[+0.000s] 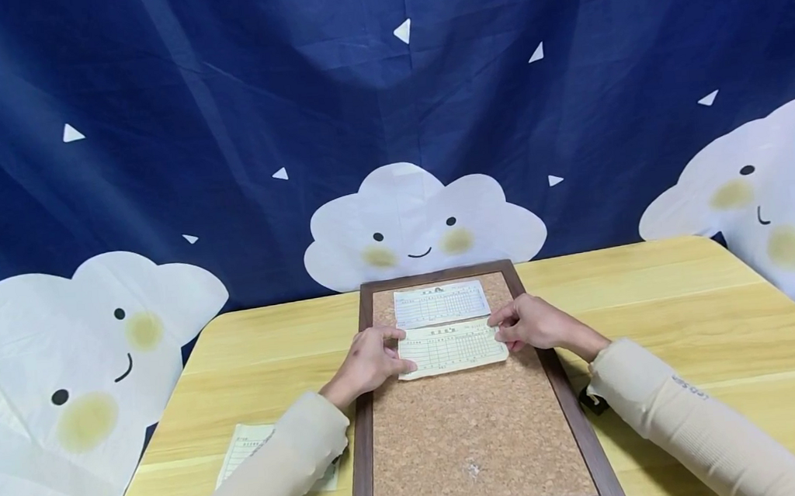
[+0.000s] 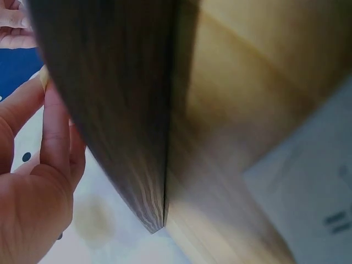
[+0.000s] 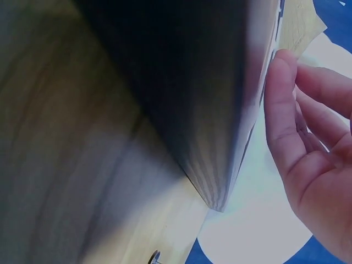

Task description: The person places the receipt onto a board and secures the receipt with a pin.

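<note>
Left hand point(image 1: 370, 361) and right hand point(image 1: 533, 323) each pinch an end of a cream printed slip point(image 1: 451, 349), which I see spanning the gap between them over a framed cork board point(image 1: 475, 436). Just beyond the hands, on the same cork board, lies a whiter slip point(image 1: 440, 305). Nearer than the left hand, partly hidden by its sleeve point(image 1: 284, 463), printed paper point(image 1: 234, 452) rests on the wooden counter point(image 1: 661, 305).

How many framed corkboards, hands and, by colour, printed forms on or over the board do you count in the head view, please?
Framed corkboard: 1
Hands (left hand, right hand): 2
White printed form: 1
Pale yellow printed form: 1
Total: 5
</note>
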`<action>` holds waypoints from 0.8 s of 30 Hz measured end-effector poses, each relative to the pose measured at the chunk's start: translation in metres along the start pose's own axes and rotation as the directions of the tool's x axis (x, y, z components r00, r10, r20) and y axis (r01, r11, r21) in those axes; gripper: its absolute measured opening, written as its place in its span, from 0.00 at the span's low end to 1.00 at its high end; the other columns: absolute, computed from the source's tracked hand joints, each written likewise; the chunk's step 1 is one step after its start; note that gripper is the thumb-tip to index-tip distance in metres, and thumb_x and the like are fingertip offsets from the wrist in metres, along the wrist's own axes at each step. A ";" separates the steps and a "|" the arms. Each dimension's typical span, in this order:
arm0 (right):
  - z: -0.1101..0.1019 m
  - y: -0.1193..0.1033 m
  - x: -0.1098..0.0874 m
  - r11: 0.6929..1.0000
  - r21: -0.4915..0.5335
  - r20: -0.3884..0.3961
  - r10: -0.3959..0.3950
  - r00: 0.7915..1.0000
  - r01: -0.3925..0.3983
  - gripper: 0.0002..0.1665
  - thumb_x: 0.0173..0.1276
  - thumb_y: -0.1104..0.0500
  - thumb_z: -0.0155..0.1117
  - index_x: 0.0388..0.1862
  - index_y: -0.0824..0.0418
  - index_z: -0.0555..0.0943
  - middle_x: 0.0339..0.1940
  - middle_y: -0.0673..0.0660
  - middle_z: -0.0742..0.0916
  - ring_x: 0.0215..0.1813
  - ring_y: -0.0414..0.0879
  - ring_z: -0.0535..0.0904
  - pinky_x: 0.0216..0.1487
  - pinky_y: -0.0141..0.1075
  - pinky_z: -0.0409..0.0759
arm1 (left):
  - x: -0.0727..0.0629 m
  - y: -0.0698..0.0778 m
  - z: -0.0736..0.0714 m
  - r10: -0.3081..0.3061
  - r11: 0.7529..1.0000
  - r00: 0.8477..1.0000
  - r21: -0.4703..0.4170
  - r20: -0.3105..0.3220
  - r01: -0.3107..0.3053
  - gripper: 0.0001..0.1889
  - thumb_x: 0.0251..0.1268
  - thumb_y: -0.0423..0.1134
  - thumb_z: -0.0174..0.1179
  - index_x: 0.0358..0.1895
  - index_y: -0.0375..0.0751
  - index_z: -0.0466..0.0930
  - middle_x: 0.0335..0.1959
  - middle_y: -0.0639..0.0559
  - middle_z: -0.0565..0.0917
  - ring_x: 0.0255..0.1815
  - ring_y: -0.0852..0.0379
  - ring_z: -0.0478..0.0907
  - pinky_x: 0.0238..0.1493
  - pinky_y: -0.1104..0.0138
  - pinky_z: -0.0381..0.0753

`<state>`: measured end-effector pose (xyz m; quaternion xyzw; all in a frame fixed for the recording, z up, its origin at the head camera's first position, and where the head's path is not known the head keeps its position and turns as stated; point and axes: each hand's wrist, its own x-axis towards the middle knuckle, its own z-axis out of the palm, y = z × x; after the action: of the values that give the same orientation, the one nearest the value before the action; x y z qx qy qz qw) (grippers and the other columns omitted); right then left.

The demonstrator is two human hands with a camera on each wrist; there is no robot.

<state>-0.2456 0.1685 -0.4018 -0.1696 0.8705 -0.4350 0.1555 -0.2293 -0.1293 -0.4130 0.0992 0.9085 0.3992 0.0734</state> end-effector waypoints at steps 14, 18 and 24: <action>0.002 0.005 0.004 0.999 -0.035 0.011 0.005 1.000 -0.005 0.16 0.67 0.73 0.63 0.52 0.78 0.81 0.34 0.60 0.87 0.26 0.43 0.80 0.33 0.39 0.84 | 0.003 0.000 0.003 0.017 0.997 1.000 0.078 0.017 -0.019 0.27 0.47 0.32 0.79 0.54 0.32 0.83 0.33 0.50 0.80 0.30 0.60 0.76 0.35 0.67 0.78; 0.002 0.006 0.005 0.999 -0.046 0.015 0.011 1.000 -0.011 0.16 0.67 0.72 0.63 0.53 0.78 0.81 0.27 0.56 0.86 0.26 0.43 0.80 0.31 0.37 0.82 | 0.003 0.000 0.003 0.027 0.995 0.999 0.093 0.018 -0.029 0.27 0.47 0.32 0.79 0.54 0.31 0.82 0.34 0.50 0.80 0.30 0.60 0.76 0.36 0.66 0.78; 0.003 0.007 0.006 0.998 -0.059 0.011 0.015 1.000 -0.014 0.17 0.66 0.71 0.63 0.52 0.76 0.82 0.33 0.57 0.87 0.25 0.42 0.78 0.26 0.33 0.76 | 0.002 0.001 0.002 0.041 0.993 0.998 0.112 0.047 -0.046 0.27 0.49 0.32 0.78 0.55 0.29 0.81 0.37 0.49 0.78 0.29 0.60 0.75 0.37 0.66 0.77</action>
<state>-0.2512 0.1679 -0.4101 -0.1704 0.8833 -0.4069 0.1586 -0.2307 -0.1263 -0.4135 0.1319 0.9254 0.3463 0.0789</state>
